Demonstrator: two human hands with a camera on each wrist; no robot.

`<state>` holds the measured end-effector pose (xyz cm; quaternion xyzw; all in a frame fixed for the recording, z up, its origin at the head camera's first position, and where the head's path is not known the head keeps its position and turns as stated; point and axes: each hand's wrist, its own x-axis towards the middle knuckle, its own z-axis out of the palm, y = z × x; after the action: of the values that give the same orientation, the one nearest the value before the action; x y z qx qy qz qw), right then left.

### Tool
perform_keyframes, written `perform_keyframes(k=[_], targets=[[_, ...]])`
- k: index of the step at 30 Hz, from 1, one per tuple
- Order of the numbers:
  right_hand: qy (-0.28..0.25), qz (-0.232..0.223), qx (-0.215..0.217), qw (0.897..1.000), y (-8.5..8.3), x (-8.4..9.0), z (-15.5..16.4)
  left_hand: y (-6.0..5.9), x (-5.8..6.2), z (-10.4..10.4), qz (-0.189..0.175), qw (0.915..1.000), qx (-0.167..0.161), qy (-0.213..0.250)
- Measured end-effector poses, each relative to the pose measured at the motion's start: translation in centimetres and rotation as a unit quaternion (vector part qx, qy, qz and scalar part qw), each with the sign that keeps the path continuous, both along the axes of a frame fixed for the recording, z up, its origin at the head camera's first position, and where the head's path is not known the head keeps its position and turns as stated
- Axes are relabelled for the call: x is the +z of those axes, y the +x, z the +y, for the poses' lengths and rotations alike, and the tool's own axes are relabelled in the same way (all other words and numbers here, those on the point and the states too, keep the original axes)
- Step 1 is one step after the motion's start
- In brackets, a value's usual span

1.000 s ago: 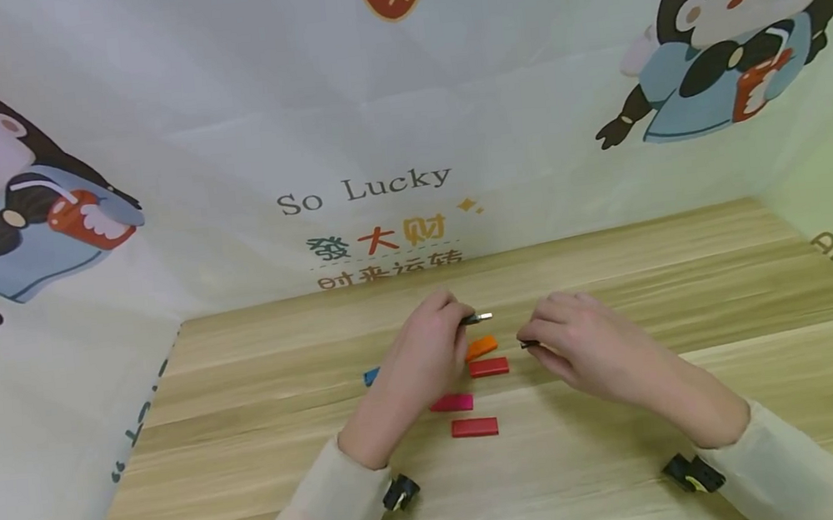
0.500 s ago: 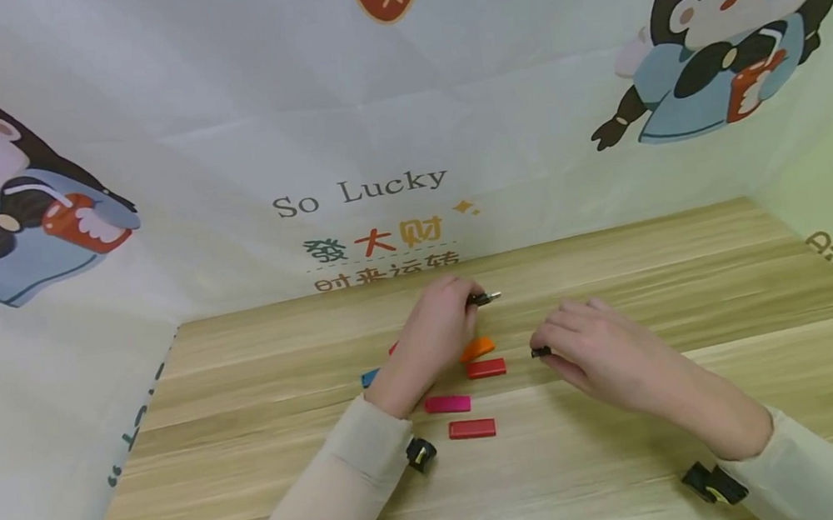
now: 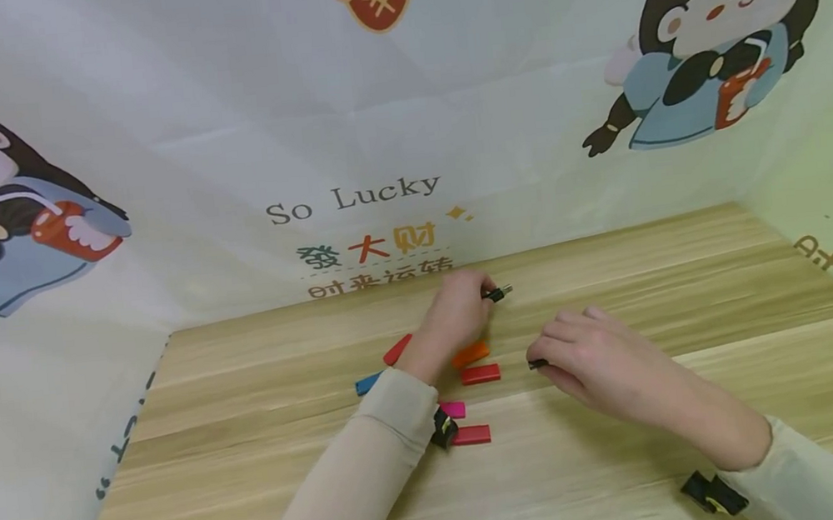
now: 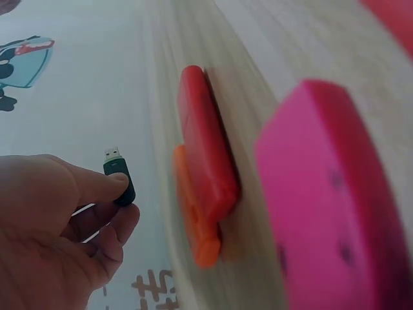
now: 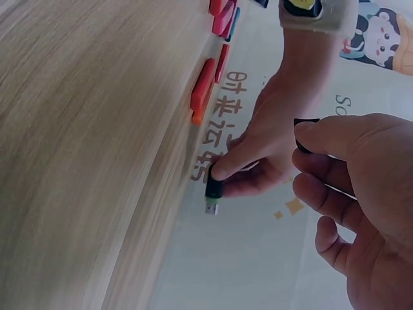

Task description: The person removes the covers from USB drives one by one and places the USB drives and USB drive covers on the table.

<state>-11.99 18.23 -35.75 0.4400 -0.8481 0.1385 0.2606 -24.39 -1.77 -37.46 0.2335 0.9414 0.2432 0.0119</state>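
Observation:
My left hand (image 3: 483, 294) pinches a small black USB stick (image 3: 497, 293) with its metal plug bare and pointing right, out near the back wall. The left wrist view shows the same USB stick (image 4: 119, 177) between thumb and forefinger of the left hand (image 4: 119, 194). My right hand (image 3: 547, 360) pinches a little black cap (image 3: 537, 363) just above the table, right of the coloured pieces. In the right wrist view the cap (image 5: 304, 132) sits at my fingertips, apart from the stick (image 5: 213, 194).
Several flat coloured pieces lie on the wooden table (image 3: 631, 457): a red one (image 3: 397, 350), a blue one (image 3: 368, 383), an orange one (image 3: 470, 354), a red one (image 3: 480, 373), a pink one (image 3: 453, 410) and a red one (image 3: 472, 435). Printed cloth walls (image 3: 344, 133) enclose three sides.
My left hand has carried the stick away from the right hand, toward the back wall. The right hand has stayed nearly in place with the cap.

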Motion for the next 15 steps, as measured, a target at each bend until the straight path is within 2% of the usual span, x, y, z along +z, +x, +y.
perform_keyframes(k=[8,15], targets=[[0.007,-0.006,-0.005,1.000,0.1,0.1,-0.1,-1.4,-0.6,1.5,-0.018,0.9997,0.012,-0.011],[0.009,-0.011,-0.006,1.000,0.2,0.1,0.0,-1.7,-1.2,2.2,-0.042,0.9987,0.030,-0.008]])
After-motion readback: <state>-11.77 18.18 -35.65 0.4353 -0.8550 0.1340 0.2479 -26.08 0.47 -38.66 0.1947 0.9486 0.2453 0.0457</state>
